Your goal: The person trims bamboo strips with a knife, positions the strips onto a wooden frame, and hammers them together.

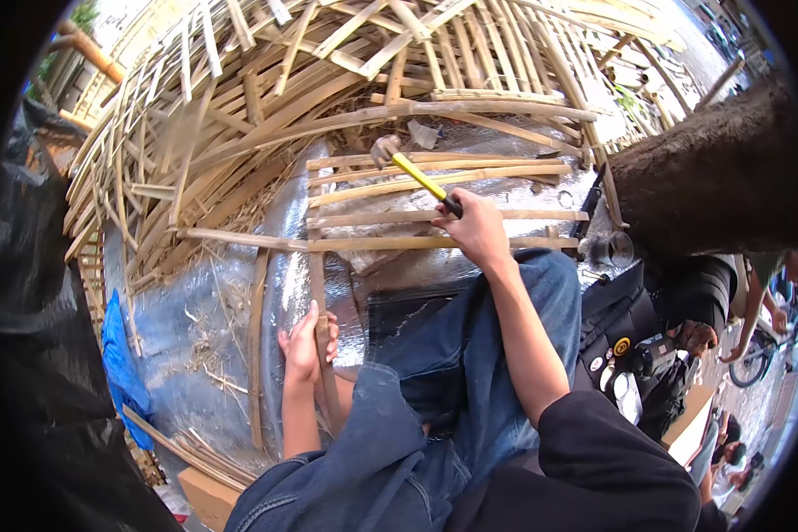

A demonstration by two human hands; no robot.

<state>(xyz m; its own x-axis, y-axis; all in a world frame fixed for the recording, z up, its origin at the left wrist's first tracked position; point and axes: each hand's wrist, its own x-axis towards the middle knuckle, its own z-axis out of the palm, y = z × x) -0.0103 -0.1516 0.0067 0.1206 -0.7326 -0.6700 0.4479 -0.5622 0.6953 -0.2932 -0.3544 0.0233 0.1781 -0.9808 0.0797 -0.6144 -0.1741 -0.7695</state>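
Lower centre of frame, person sits with legs in blue jeans [514, 355] bent. Left hand [303, 348] closed around an upright wooden strip [317, 288], thumb on one side, fingers on the other. Lower left edge: cardboard box [211, 499], thin bamboo strips [199, 463] across its top; contents not visible.

Centre: right hand [477, 229] closed on the black grip of the yellow hammer [421, 177]; hammer tilted, head up and left, above the slats [372, 191]. Those lie roughly side by side, crossing the upright strip on silver sheeting [288, 306].

Right of the knee: black bag [614, 330] with round badges; inside can't be seen. Clear cup [612, 249] above it, near the slat ends; contents can't tell. Right of the bag, second cardboard box [688, 424], interior not readable.

Upper frame: large heap of split bamboo [266, 115]. Upper right: thick brown trunk [709, 168]. Far right edge: another person's arm [755, 310], bicycle [751, 365] beyond.
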